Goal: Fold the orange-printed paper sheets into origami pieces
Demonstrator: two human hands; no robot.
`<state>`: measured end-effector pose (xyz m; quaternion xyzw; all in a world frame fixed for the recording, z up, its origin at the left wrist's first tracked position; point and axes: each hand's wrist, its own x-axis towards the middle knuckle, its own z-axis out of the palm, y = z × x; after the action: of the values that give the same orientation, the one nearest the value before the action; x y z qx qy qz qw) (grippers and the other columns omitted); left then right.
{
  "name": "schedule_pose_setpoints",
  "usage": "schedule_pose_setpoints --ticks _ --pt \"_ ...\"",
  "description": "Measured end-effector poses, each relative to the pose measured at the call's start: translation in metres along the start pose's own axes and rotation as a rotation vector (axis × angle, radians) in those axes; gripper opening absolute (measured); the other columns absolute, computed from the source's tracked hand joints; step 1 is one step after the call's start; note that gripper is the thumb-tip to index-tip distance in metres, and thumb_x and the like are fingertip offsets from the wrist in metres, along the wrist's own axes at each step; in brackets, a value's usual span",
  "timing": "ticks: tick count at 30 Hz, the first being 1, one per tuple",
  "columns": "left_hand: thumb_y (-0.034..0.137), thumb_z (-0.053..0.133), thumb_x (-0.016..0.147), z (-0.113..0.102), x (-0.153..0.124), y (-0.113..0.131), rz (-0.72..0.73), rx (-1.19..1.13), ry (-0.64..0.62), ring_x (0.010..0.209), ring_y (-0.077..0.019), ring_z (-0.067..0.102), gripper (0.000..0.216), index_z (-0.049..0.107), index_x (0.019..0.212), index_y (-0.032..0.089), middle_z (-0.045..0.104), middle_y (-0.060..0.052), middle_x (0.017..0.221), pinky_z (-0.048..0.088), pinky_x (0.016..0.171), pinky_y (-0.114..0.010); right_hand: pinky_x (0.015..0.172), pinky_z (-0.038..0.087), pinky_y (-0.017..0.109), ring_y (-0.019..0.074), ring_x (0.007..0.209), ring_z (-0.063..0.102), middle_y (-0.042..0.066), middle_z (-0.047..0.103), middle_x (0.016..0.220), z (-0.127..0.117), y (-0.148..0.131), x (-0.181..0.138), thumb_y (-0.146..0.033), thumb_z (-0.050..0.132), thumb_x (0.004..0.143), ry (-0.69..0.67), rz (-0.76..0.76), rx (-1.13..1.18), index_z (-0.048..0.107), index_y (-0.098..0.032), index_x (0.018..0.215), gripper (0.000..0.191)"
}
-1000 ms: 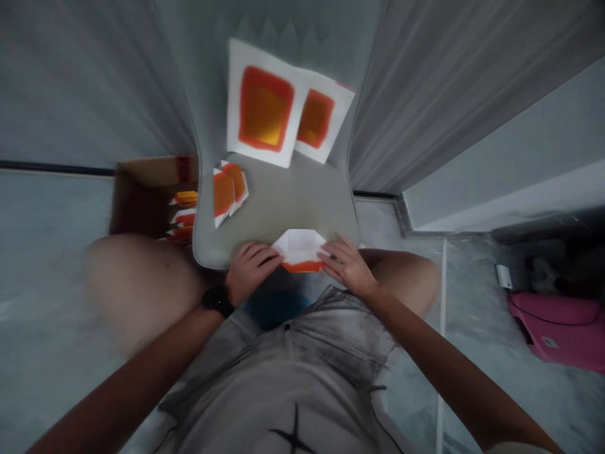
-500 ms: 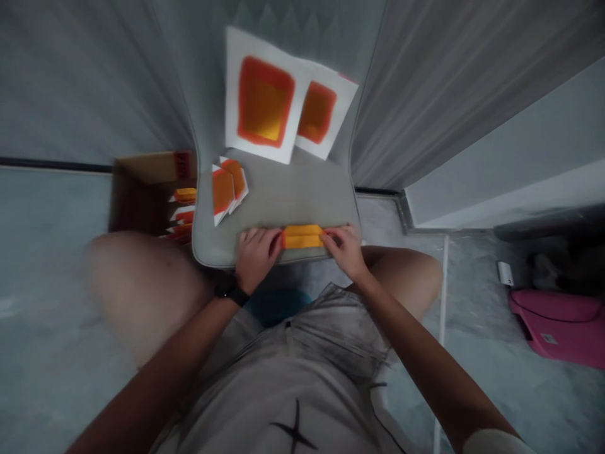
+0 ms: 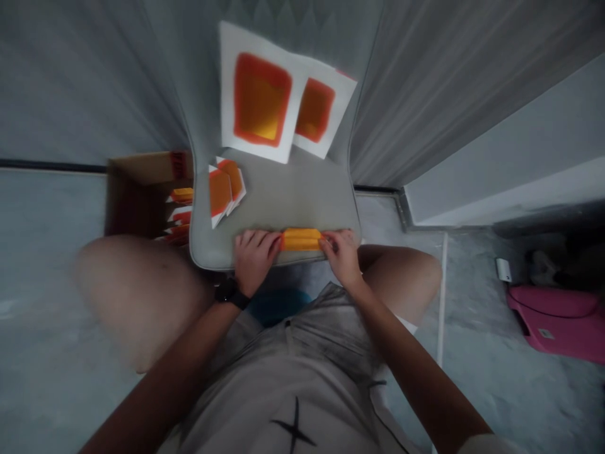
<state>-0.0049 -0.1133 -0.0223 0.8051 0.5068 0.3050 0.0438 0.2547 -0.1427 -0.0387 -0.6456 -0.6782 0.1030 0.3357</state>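
Observation:
A folded strip of orange-gold paper (image 3: 301, 239) lies along the front edge of the chair seat (image 3: 288, 202). My left hand (image 3: 255, 255) pinches its left end, with the thumb at the red edge. At the right end, my right hand (image 3: 341, 252) grips the paper between thumb and fingers. Behind my left hand, a few folded paper pieces (image 3: 227, 188), orange with white edges, overlap on the seat. Two stacks of white sheets lean on the backrest: a larger one (image 3: 228, 94) and a smaller one (image 3: 326, 135), each with a red-bordered gold square.
A cardboard box (image 3: 146, 169) stands on the floor left of the chair, with several folded orange and red papers inside. Something blue (image 3: 278, 306) is under the seat. On the right floor lie a pink object (image 3: 562, 321) with a cable and a small white device (image 3: 503, 270).
Both hands still hold the strip's ends; the fingers have shifted slightly and the strip looks a little narrower. The whole view has moved slightly.

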Motion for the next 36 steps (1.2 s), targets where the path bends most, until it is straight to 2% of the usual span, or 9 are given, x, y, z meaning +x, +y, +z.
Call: schedule_pose_setpoints --ticks 3,5,9,13,18,22,25,31,36 --pt "0.038 0.055 0.106 -0.001 0.000 0.001 -0.013 0.031 0.006 0.105 -0.0290 0.063 0.030 0.075 0.124 0.026 0.075 -0.011 0.113 0.045 0.092 -0.047 0.101 0.048 0.049 0.0293 0.104 0.059 0.010 0.067 0.096 0.003 -0.007 -0.005 -0.044 0.056 0.105 0.026 0.058 -0.079 0.075 -0.022 0.118 0.032" --pt "0.031 0.053 0.107 -0.003 0.002 0.000 0.068 0.028 -0.037 0.118 -0.0298 0.063 0.033 0.072 0.133 0.026 0.074 -0.011 0.126 0.047 0.100 -0.049 0.102 0.048 0.050 0.0307 0.112 0.058 0.014 0.068 0.112 0.004 -0.014 -0.009 -0.041 0.055 0.106 0.060 0.066 -0.171 0.073 -0.021 0.126 0.033" --pt "0.017 0.047 0.105 -0.007 0.011 -0.008 0.394 -0.094 -0.259 0.146 -0.0254 0.053 0.043 0.065 0.143 0.026 0.064 -0.007 0.150 0.039 0.124 -0.051 0.111 0.045 0.053 0.0331 0.130 0.054 0.017 0.063 0.140 0.000 -0.023 -0.013 -0.032 0.050 0.108 -0.065 -0.159 -0.275 0.066 -0.023 0.142 0.038" --pt "0.031 0.053 0.106 -0.008 0.020 -0.015 0.433 -0.165 -0.325 0.145 -0.0238 0.056 0.043 0.063 0.146 0.021 0.062 -0.010 0.152 0.040 0.127 -0.046 0.112 0.047 0.053 0.0340 0.132 0.055 0.018 0.064 0.143 -0.008 -0.014 -0.004 -0.040 0.056 0.106 -0.214 -0.340 -0.254 0.065 -0.020 0.144 0.044" --pt "0.041 0.059 0.104 -0.008 0.028 -0.010 0.373 -0.220 -0.294 0.131 -0.0266 0.067 0.040 0.071 0.135 0.019 0.071 -0.011 0.140 0.049 0.118 -0.045 0.106 0.051 0.049 0.0290 0.117 0.064 0.014 0.074 0.131 -0.024 -0.001 0.023 -0.034 0.052 0.109 -0.304 -0.497 -0.264 0.072 -0.020 0.133 0.034" --pt "0.041 0.051 0.108 -0.021 0.038 -0.001 0.313 -0.265 -0.334 0.117 -0.0266 0.073 0.037 0.077 0.126 0.022 0.078 -0.008 0.127 0.052 0.106 -0.042 0.105 0.048 0.044 0.0234 0.098 0.067 0.010 0.080 0.106 -0.043 -0.011 0.036 -0.033 0.045 0.112 -0.290 -0.557 -0.259 0.077 -0.021 0.115 0.035" --pt "0.045 0.049 0.107 -0.041 0.046 -0.001 0.266 -0.400 -0.460 0.107 -0.0227 0.074 0.038 0.078 0.123 0.026 0.079 -0.006 0.120 0.053 0.093 -0.033 0.098 0.048 0.038 0.0206 0.085 0.065 0.008 0.076 0.089 -0.063 -0.027 0.039 -0.041 0.041 0.113 -0.319 -0.563 -0.224 0.076 -0.019 0.106 0.042" --pt "0.052 0.048 0.104 -0.082 0.059 0.000 0.144 -0.576 -0.864 0.067 -0.0139 0.058 0.047 0.079 0.088 0.021 0.071 0.001 0.076 0.035 0.062 -0.026 0.087 0.045 0.032 0.0182 0.082 0.065 0.005 0.073 0.087 -0.091 -0.066 0.041 -0.047 0.034 0.114 -0.567 -0.506 -0.050 0.073 -0.021 0.105 0.048" --pt "0.052 0.055 0.099 -0.082 0.075 0.009 0.129 -0.527 -0.860 0.063 -0.0123 0.049 0.042 0.077 0.083 0.020 0.067 0.001 0.072 0.025 0.060 -0.028 0.077 0.043 0.030 0.0180 0.078 0.065 0.006 0.074 0.084 -0.087 -0.076 0.055 -0.052 0.039 0.112 -0.668 -0.364 0.024 0.076 -0.021 0.098 0.050"
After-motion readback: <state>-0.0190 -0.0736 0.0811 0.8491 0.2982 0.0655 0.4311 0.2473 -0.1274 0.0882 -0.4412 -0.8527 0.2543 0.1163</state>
